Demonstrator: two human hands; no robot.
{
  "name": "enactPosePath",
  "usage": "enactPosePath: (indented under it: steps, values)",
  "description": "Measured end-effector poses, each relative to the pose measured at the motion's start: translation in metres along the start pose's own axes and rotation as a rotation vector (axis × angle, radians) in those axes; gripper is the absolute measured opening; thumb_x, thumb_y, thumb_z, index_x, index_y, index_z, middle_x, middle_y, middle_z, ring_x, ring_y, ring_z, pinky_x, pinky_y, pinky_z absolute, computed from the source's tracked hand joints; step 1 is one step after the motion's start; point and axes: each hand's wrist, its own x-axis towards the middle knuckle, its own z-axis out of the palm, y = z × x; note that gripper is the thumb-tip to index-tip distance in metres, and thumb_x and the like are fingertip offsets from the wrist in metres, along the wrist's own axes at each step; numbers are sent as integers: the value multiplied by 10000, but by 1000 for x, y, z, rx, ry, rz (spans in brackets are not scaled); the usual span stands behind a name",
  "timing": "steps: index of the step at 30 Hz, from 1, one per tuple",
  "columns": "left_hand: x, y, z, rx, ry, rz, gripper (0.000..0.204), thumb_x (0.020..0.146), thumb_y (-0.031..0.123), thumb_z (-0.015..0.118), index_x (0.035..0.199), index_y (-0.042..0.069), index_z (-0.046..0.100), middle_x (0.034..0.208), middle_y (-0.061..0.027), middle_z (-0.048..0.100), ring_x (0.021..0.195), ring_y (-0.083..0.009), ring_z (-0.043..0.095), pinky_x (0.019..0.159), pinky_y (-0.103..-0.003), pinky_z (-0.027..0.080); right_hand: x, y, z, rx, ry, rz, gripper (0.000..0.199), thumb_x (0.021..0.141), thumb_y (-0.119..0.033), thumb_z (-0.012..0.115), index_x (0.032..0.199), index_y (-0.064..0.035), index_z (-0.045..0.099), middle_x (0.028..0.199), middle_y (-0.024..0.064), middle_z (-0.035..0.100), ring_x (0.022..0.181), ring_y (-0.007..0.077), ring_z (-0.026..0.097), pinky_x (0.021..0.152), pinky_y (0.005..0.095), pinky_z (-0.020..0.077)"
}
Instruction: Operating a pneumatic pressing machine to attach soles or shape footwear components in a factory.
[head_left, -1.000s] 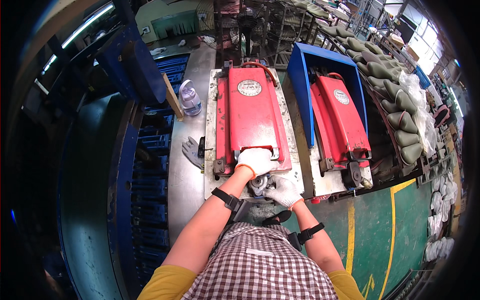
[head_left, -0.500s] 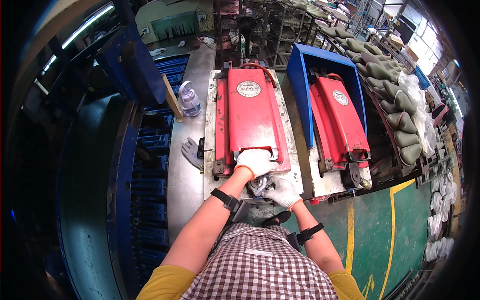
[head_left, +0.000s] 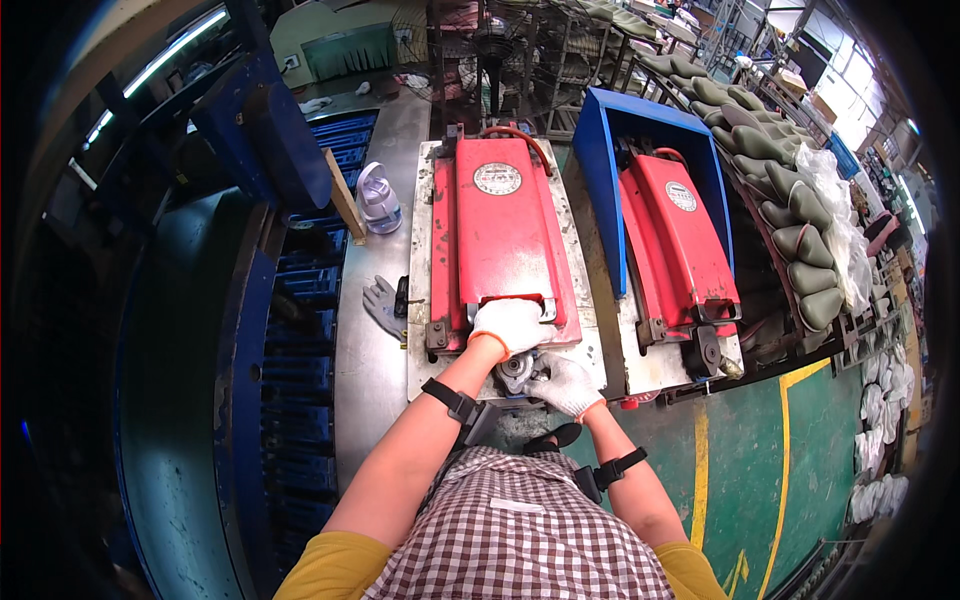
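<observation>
White knit gloves with orange cuffs cover both my hands. My left hand (head_left: 508, 327) is closed on the handle (head_left: 548, 309) at the front edge of a red metal cover (head_left: 505, 235); its fingertips are hidden. Just below and to the right, my right hand (head_left: 563, 384) has its fingers bent against a round metal latch part (head_left: 515, 370) at the front of the machine. The cover lies lowered on its pale, worn base plate (head_left: 420, 270). Whatever lies beneath the cover is out of sight.
On the steel bench (head_left: 365, 350) to the left are a clear bottle (head_left: 378, 200) and a grey glove (head_left: 383, 305). A second red-covered machine (head_left: 680, 235) stands right, under a blue hood (head_left: 600, 150). Beyond it, a rack holds several olive-green shoe-shaped forms (head_left: 800, 240).
</observation>
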Motion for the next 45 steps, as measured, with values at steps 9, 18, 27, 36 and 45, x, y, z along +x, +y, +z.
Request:
enactPosePath:
  steps: [9, 18, 27, 36, 45]
  values:
    - [-2, 1, -2, -11, -8, -7, 588, 912, 577, 621, 1083, 52, 823, 1110, -208, 789, 1031, -370, 767, 945, -479, 590, 0, 0, 0, -13, -2, -9, 497, 786, -443, 840, 1076, -47, 764, 1002, 205, 781, 981, 354, 762, 905, 421, 584]
    - [0, 0, 0, -12, 1, 5, 588, 921, 572, 619, 1085, 45, 822, 1100, -219, 788, 1018, -375, 768, 937, -482, 589, 1, 1, 2, -18, 2, 2, 500, 795, -451, 843, 1076, -47, 756, 1014, 219, 775, 979, 359, 758, 912, 426, 581]
    - [3, -2, 2, -21, -11, -9, 587, 911, 581, 628, 1056, 46, 822, 1065, -220, 787, 997, -382, 766, 915, -490, 590, -4, 3, 22, 522, -271, 341, 433, 952, -391, 759, 1179, -31, 680, 868, 128, 736, 753, 253, 741, 684, 375, 600]
    - [1, 0, 1, -9, -4, -25, 594, 906, 598, 630, 1025, 49, 822, 1006, -210, 787, 951, -380, 772, 878, -501, 596, -39, -26, 32, 319, -701, 327, 702, 1048, -692, 478, 1268, -38, 609, 849, 114, 684, 668, 215, 684, 638, 361, 567]
    - [-7, 2, -11, -3, 30, 32, 534, 925, 538, 618, 1057, 53, 796, 1016, -221, 778, 973, -393, 762, 883, -519, 588, -24, -42, 49, 343, -778, 256, 669, 1052, -667, 514, 1184, -26, 655, 774, 58, 633, 565, 180, 584, 544, 332, 489]
